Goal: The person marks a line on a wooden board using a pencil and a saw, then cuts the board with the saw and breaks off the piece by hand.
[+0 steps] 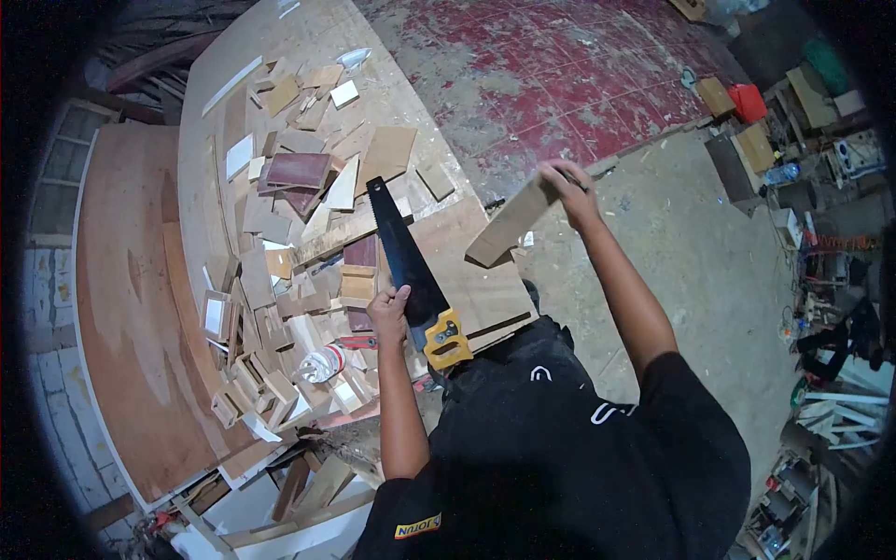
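Left hand pinches the saw, thumb on the blade; right hand clasps the board, far end.

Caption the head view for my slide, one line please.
Left hand holding a handsaw by its blade, right hand gripping a wooden board, at a worktable strewn with wood offcuts.

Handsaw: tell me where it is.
Head view, near the centre: the handsaw is in the left hand, beside the scattered wood offcuts.
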Demonstrator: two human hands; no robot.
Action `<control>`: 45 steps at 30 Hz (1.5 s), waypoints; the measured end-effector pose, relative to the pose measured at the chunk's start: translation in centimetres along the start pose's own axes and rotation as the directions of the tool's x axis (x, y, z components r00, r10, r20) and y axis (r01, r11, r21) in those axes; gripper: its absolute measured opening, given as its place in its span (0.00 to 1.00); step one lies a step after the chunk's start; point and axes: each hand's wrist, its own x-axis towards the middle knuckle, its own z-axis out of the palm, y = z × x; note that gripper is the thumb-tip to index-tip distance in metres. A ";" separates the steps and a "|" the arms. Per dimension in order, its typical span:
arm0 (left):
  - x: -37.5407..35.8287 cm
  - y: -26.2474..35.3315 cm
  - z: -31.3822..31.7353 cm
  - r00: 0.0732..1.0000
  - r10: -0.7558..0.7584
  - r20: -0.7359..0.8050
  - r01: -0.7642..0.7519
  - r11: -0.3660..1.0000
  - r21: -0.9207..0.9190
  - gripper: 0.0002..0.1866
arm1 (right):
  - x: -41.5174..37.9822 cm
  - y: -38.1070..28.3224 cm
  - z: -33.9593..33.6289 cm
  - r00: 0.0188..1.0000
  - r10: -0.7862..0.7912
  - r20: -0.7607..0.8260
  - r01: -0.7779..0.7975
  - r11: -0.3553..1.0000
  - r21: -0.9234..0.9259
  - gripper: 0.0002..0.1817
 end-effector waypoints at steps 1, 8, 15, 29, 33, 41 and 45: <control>-0.4 -0.2 -0.3 1.000 -0.002 -0.012 0.002 1.000 -0.002 0.12 | 1.9 -0.8 2.0 0.998 0.020 0.067 -0.020 1.000 0.005 0.11; -4.2 -1.4 -0.4 0.987 -0.054 -0.153 0.063 0.996 0.056 0.17 | 7.5 6.6 13.8 0.829 0.139 0.542 0.009 0.965 -0.262 0.10; -4.2 -5.0 2.5 0.966 -0.127 -0.224 0.192 0.935 0.299 0.17 | 7.3 11.7 19.2 0.676 0.162 0.719 0.266 0.856 -0.443 0.17; -4.2 -10.8 2.6 0.964 -0.169 -0.203 0.218 0.945 0.245 0.19 | 1.5 9.4 10.5 0.917 0.007 0.399 0.236 0.796 -0.558 0.27; -3.8 -10.1 2.0 0.943 -0.241 -0.229 0.280 0.946 0.160 0.21 | -4.1 10.7 7.5 0.947 0.033 0.320 0.215 0.676 -0.705 0.35; -3.7 -9.0 1.6 0.927 -0.300 -0.224 0.311 0.950 0.012 0.18 | -0.2 13.8 8.3 0.966 0.229 0.121 -0.088 0.731 -0.676 0.51; -4.0 -8.8 1.4 0.933 -0.273 -0.235 0.299 0.951 0.082 0.18 | 3.9 14.4 11.0 0.945 0.271 0.184 -0.006 0.576 -0.817 0.53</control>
